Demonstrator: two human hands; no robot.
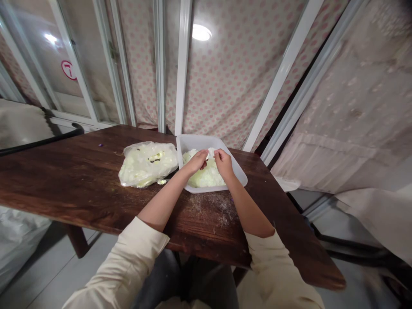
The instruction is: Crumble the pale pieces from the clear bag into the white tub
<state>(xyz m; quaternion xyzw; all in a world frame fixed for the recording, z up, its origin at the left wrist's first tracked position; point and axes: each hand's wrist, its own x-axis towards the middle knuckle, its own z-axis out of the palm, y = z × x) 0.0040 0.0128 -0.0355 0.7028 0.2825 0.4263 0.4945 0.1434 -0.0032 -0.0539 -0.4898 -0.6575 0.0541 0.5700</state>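
White translucent plastic formed the walls of the bin (238, 171), which was set upright on the dark wooden table (80, 171). A loose heap of pale yellow-green and white pieces (207, 177) was contained in the bin. Both hands were positioned over the heap, within the outline of the rim, with a narrow gap left between them. The left hand (199, 161) was partly closed: its fingers were bent and directed toward the right hand. The right hand (222, 161) was curled more tightly, with the thumb and forefinger drawn close together. A small white piece (210, 152) was visible between the two hands; whether it was pinched by either could not be determined at this size. Beside the bin, on its left, a clear plastic bag (146, 165) was laid flat, with similar pale matter visible inside and through an opening. One small crumb (162, 182) was located between bag and bin, nearer the table's front edge. Fine pale specks (222, 213) were scattered in front of the bin. Behind it, a pink-dotted curtain (225, 90) was hung beyond white frames (183, 64).
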